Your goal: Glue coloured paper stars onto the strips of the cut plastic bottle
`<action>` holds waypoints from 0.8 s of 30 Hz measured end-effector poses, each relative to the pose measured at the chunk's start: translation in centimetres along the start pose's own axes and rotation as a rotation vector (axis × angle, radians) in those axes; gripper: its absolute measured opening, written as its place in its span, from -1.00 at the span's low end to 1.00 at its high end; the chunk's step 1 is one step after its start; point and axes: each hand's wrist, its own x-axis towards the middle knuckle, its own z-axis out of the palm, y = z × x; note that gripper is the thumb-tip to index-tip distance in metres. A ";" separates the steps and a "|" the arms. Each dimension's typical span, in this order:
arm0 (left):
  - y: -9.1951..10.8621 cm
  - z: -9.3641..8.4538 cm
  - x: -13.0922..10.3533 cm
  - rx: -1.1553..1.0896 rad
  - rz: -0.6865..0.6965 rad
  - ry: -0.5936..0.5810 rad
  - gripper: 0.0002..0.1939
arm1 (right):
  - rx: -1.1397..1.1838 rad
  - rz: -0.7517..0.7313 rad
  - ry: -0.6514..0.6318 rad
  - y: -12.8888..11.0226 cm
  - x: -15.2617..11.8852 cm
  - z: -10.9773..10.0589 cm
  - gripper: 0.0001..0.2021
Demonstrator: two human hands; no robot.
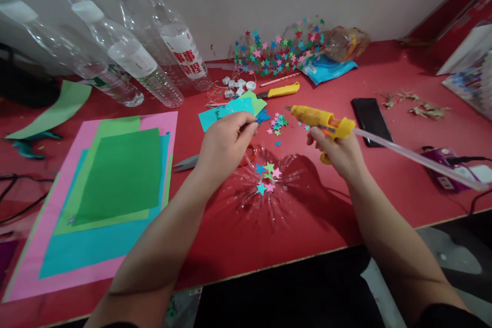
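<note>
My right hand (340, 151) is wrapped round the handle of a yellow hot glue gun (313, 115), its nozzle pointing left. A long clear glue stick (415, 156) runs out of its back. Thumb and fingertips of my left hand (230, 141) are pinched at a dark blue paper star (263, 117). Below and between my hands lies a clear plastic bottle piece cut into spread strips (265, 205). Around its middle sit several blue, green and pink stars (269, 168). Loose small stars (279, 123) lie on the table just beyond. Scissors (186, 163) are partly hidden under my left hand.
Coloured paper sheets (119, 174) are stacked at left, below several clear bottles (134, 56). A star-covered plastic piece (277, 51) lies along the wall. A yellow box cutter (282, 90), a black phone (371, 120) and a purple power strip (446, 169) rest on the red table (307, 230).
</note>
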 end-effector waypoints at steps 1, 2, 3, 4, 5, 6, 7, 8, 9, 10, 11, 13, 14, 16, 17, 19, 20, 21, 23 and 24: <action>-0.1 -0.1 0.1 -0.052 -0.045 0.004 -0.87 | 0.010 0.037 -0.028 0.2 0.5 -0.7 -0.75; -0.2 -0.1 0.2 -0.096 -0.088 0.004 -0.87 | 0.003 0.060 -0.059 0.5 0.9 -1.3 -0.81; -0.2 -0.2 0.3 -0.127 -0.124 0.002 -0.88 | -0.003 0.082 -0.103 0.8 1.3 -2.0 -0.83; -0.3 -0.3 0.4 -0.148 -0.153 -0.004 -0.88 | 0.000 0.092 -0.130 1.2 1.6 -2.5 -0.80; -0.3 -0.3 0.5 -0.165 -0.171 -0.013 -0.89 | 0.003 0.094 -0.145 1.5 1.9 -3.0 -0.77; -0.3 -0.3 0.5 -0.182 -0.181 -0.022 -0.89 | 0.002 0.102 -0.143 1.8 2.1 -3.4 -0.75; -0.3 -0.3 0.6 -0.196 -0.186 -0.032 -0.88 | -0.004 0.114 -0.125 2.2 2.2 -3.8 -0.76; -0.3 -0.3 0.6 -0.208 -0.191 -0.040 -0.88 | -0.021 0.134 -0.093 2.4 2.3 -4.0 -0.78; -0.3 -0.3 0.6 -0.223 -0.196 -0.046 -0.89 | -0.046 0.161 -0.055 2.7 2.4 -4.3 -0.79; -0.3 -0.3 0.7 -0.238 -0.198 -0.051 -0.89 | -0.068 0.190 -0.028 2.9 2.4 -4.4 -0.81; -0.3 -0.3 0.7 -0.251 -0.197 -0.058 -0.88 | -0.078 0.214 -0.023 3.0 2.5 -4.6 -0.82; -0.3 -0.3 0.6 -0.266 -0.190 -0.075 -0.87 | -0.056 0.260 -0.090 3.1 2.5 -4.9 -0.85; -0.3 -0.3 0.6 -0.269 -0.185 -0.084 -0.86 | -0.040 0.284 -0.147 3.1 2.5 -5.0 -0.88; -0.2 -0.3 0.6 -0.257 -0.175 -0.100 -0.85 | -0.040 0.337 -0.266 3.0 2.5 -5.1 -0.89; -0.2 -0.3 0.6 -0.251 -0.175 -0.105 -0.85 | -0.085 0.357 -0.309 3.1 2.5 -5.2 -0.87; -0.1 -0.3 0.5 -0.251 -0.185 -0.117 -0.85 | -0.297 0.346 -0.359 3.2 2.5 -5.2 -0.77; 0.0 -0.3 0.5 -0.260 -0.194 -0.126 -0.85 | -0.445 0.309 -0.373 3.4 2.5 -5.2 -0.71; 0.0 -0.2 0.4 -0.272 -0.204 -0.139 -0.85 | -0.588 0.262 -0.380 3.5 2.5 -5.2 -0.66; 0.1 -0.2 0.4 -0.296 -0.204 -0.175 -0.84 | -0.789 0.179 -0.385 3.7 2.4 -5.2 -0.61; 0.2 -0.3 0.3 -0.309 -0.195 -0.195 -0.84 | -0.836 0.165 -0.387 3.6 2.3 -5.1 -0.59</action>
